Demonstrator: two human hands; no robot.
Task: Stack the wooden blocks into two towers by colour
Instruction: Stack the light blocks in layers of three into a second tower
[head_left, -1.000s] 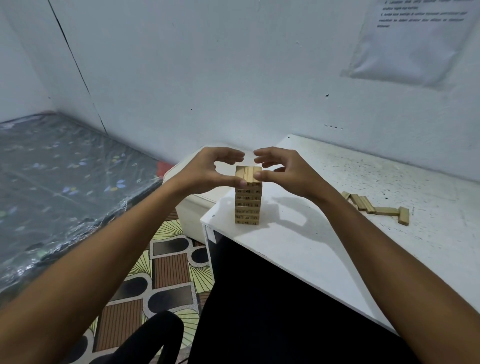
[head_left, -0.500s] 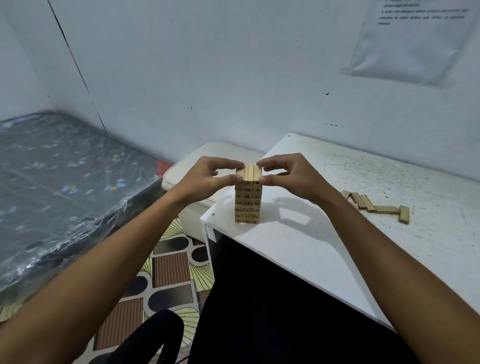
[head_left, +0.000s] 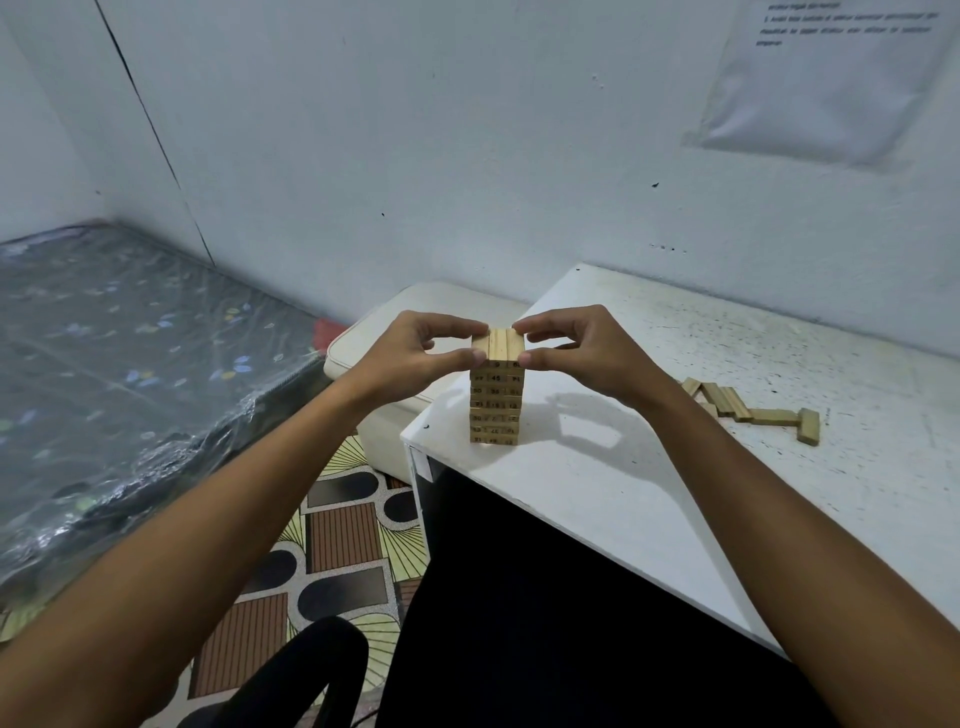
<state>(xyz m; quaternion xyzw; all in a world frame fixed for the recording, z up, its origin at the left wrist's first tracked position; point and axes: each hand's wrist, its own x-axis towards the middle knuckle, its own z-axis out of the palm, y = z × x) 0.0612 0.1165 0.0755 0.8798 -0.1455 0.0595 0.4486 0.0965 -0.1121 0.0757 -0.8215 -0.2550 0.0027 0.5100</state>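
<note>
Wooden tower stands upright near the worktop corner. Left hand and right hand pinch its top layer from opposite sides, fingers curled. Loose blocks lie nearer the right hand, seemingly the same colour.

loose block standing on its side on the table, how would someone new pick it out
Start at the white table and pass right of the tower that both hands pinch. A row of loose blocks lies there; the block at its right end stands on its side, crosswise to the flat ones.
</note>
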